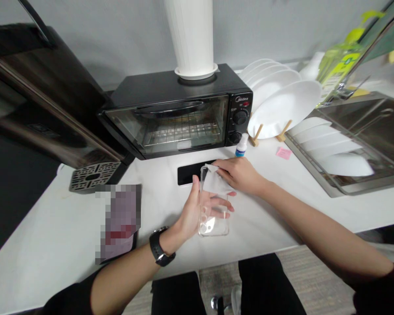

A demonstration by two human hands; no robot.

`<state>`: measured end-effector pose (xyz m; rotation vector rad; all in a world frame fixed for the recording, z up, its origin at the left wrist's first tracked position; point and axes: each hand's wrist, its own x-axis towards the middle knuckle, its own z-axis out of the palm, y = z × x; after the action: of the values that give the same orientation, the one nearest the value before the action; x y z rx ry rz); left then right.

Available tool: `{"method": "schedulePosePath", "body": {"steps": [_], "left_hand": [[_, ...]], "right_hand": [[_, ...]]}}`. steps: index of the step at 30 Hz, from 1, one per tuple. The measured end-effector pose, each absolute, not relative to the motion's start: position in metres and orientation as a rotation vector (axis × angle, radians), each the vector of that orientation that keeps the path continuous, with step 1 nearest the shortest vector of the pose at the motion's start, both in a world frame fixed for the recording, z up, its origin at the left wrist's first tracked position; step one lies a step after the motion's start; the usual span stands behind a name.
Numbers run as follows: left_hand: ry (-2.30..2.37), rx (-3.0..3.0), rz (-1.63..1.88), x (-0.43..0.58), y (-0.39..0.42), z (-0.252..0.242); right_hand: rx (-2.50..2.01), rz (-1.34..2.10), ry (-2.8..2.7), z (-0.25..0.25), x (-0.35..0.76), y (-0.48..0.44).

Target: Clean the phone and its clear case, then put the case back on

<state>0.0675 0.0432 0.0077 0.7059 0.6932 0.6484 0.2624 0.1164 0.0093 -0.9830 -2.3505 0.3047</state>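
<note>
L hand (191, 212) loosely spread round clear case (214, 225), R hand (239, 173) tight w/ wht cloth (213, 181)

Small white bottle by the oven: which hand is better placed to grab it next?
Right, probably. The right hand is nearer the small white bottle, though it would likely have to release the white cloth. The left hand is farther off, holding the clear phone case.

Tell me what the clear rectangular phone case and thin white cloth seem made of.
Clear rectangular phone case: probably plastic, transparent and glossy; the left hand shows through it, and light glints near its lower end.
Thin white cloth: fabric or a paper-like wipe, matt-looking; it hangs limply from the right hand, but no weave is discernible.
</note>
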Motion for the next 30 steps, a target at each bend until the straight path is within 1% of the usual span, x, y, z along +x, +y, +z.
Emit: {"method": "schedulePosePath", "body": {"steps": [3, 6, 8, 11, 13, 16, 18, 22, 24, 28, 30], "left_hand": [[0.706, 0.71, 0.675, 0.0675, 0.0427, 0.0086], [0.662, 0.761, 0.552, 0.0665, 0.0423, 0.0089], [0.647, 0.771, 0.545, 0.0661, 0.0424, 0.0085], [0.655, 0.743, 0.649, 0.0666, 0.0429, 0.0074], [0.657, 0.735, 0.671, 0.0672, 0.0428, 0.007], [0.638, 0.746, 0.6, 0.0671, 0.042, 0.0072], [0.637, 0.745, 0.584, 0.0667, 0.0416, 0.0073], [0.678, 0.699, 0.627, 0.066, 0.0418, 0.0068], [0.694, 0.676, 0.622, 0.0661, 0.0421, 0.007], [0.691, 0.644, 0.655, 0.0671, 0.0422, 0.0088], [0.68, 0.659, 0.641, 0.0677, 0.0416, 0.0093]], "right_hand": [[-0.924, 0.368, -2.323, 0.0087, 0.2627, 0.1168], [-1.102, 0.207, -2.327, 0.0098, 0.2636, 0.1161], [-1.119, 0.179, -2.333, 0.0105, 0.2633, 0.1152], [-0.948, 0.36, -2.32, 0.01, 0.262, 0.115], [-0.916, 0.42, -2.299, 0.0089, 0.2619, 0.1158], [-1.076, 0.31, -2.306, 0.0087, 0.263, 0.1167], [-1.134, 0.303, -2.294, 0.0101, 0.263, 0.1161], [-0.981, 0.65, -2.202, 0.0122, 0.259, 0.114], [-0.956, 0.755, -2.106, 0.0112, 0.2568, 0.1137], [-1.145, 0.619, -2.031, 0.0098, 0.2561, 0.1131], [-1.128, 0.633, -2.103, 0.0115, 0.257, 0.1121]]}}
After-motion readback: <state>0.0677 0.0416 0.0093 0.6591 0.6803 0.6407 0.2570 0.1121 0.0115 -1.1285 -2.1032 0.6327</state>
